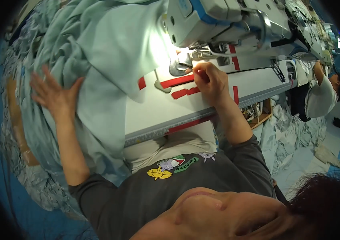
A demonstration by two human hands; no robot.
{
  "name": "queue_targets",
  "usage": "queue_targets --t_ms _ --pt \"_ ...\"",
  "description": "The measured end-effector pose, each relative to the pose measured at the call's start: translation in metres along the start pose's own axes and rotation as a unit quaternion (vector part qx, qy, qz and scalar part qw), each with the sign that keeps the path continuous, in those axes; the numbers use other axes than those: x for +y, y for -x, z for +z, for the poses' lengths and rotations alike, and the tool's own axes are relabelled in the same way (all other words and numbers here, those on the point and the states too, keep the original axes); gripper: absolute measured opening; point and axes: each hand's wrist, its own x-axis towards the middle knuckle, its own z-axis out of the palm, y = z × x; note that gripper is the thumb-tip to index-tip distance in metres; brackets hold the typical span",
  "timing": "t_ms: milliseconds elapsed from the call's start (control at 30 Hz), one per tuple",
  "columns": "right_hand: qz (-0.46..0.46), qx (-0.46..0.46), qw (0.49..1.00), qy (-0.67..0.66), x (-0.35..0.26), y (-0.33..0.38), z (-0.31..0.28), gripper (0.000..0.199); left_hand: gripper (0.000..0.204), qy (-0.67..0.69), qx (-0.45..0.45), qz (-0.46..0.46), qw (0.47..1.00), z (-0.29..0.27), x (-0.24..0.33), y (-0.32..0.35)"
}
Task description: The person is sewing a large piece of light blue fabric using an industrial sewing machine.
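Note:
Pale green fabric (pixel 106 60) lies in loose folds over the left part of the sewing table and hangs down its front edge. My left hand (pixel 58 96) rests on its folds, fingers spread wide. A white and blue sewing machine (pixel 202 22) stands at the far middle, its lamp lighting the needle area. Close in front of the presser foot (pixel 184 60) is my right hand (pixel 212 82), thumb and fingers pinched together. Whatever those fingertips may hold is too small to make out. The fabric's lit edge lies left of the foot, apart from my right hand.
Red tape strips (pixel 178 82) mark the white tabletop (pixel 150 116), and a measuring tape (pixel 170 130) runs along its front edge. More cloth is heaped at left and right. A wooden drawer (pixel 262 114) sits below the table. At far right another person (pixel 324 96) sits at a machine.

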Motion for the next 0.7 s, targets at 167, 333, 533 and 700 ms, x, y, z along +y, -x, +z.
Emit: queue_targets --t_ms 167,333,533,700 --pt "-0.188 0.002 0.981 -0.043 -0.037 0.003 -0.005 0.049 0.085 0.115 -0.219 -0.311 0.918 -0.071 -0.075 0.071" --pt "-0.152 -0.198 0.877 -0.411 -0.161 0.032 0.043 0.076 0.046 0.631 -0.221 0.103 0.736 -0.203 0.008 0.144" --pt "-0.084 -0.362 0.801 -0.470 -0.187 0.125 -0.010 0.060 0.049 0.678 -0.052 0.199 0.705 -0.208 0.025 0.145" --pt "0.226 -0.347 0.858 -0.303 -0.104 0.198 -0.120 0.053 0.043 0.680 -0.472 0.140 0.543 -0.160 0.048 0.244"
